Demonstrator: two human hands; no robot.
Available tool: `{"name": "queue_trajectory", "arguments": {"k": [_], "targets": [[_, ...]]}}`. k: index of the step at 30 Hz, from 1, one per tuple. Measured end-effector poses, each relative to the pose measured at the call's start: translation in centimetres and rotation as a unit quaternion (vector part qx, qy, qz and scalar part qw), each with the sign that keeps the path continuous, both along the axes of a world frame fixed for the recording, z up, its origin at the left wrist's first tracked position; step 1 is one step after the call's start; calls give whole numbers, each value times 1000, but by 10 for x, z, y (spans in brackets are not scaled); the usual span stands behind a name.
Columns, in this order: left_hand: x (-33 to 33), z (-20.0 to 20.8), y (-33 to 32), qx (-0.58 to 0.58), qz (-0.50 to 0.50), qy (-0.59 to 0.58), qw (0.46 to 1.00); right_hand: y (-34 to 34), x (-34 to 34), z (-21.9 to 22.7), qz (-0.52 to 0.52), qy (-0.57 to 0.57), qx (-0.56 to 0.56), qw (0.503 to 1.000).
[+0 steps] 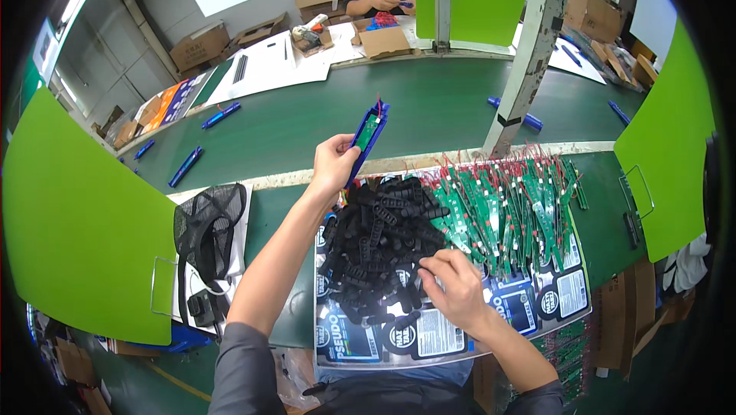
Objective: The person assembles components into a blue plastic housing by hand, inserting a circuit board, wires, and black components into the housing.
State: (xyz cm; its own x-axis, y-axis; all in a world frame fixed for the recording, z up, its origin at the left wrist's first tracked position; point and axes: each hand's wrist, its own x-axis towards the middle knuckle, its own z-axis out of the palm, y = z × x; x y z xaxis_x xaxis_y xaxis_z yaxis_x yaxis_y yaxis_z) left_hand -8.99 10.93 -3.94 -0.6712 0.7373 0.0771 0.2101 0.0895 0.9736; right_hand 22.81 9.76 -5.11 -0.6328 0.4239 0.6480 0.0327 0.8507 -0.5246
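My left hand [334, 162] is closed around the lower part of a long blue plastic housing [375, 139], held tilted above the far edge of the bench. A green circuit board [367, 132] lies inside the housing, with a red wire sticking up at its top end. My right hand [460, 288] hovers at the right side of a heap of small black plastic parts [376, 227]. Its thumb and fingertips are drawn together; what they hold, if anything, is too small to make out. Right of the heap lies a pile of green circuit boards with red wires [498, 212].
Printed sheeting [437, 338] lies under both piles. Beyond a pale rail runs a green conveyor [429, 97] with several blue housings [185, 167]. A metal post [525, 55] rises at right. Green panels [84, 223] flank me; a black mesh cap [211, 223] sits left. Another person's hands [381, 3] work opposite.
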Motion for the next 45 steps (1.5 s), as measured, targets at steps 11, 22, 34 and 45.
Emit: {"name": "queue_trajectory", "arguments": {"k": [11,22,34,45], "targets": [[-52,-49,137,-246,84,132,957,7,2,-25,6,93,-15,996],[-50,-46,122,-251,85,403,876,12,0,-21,44,94,-30,994],[105,-19,284,-124,-264,222,930,17,12,-27,38,55,-44,997],[140,-11,354,-261,-276,455,806,17,7,-28,39,56,-35,997]]}}
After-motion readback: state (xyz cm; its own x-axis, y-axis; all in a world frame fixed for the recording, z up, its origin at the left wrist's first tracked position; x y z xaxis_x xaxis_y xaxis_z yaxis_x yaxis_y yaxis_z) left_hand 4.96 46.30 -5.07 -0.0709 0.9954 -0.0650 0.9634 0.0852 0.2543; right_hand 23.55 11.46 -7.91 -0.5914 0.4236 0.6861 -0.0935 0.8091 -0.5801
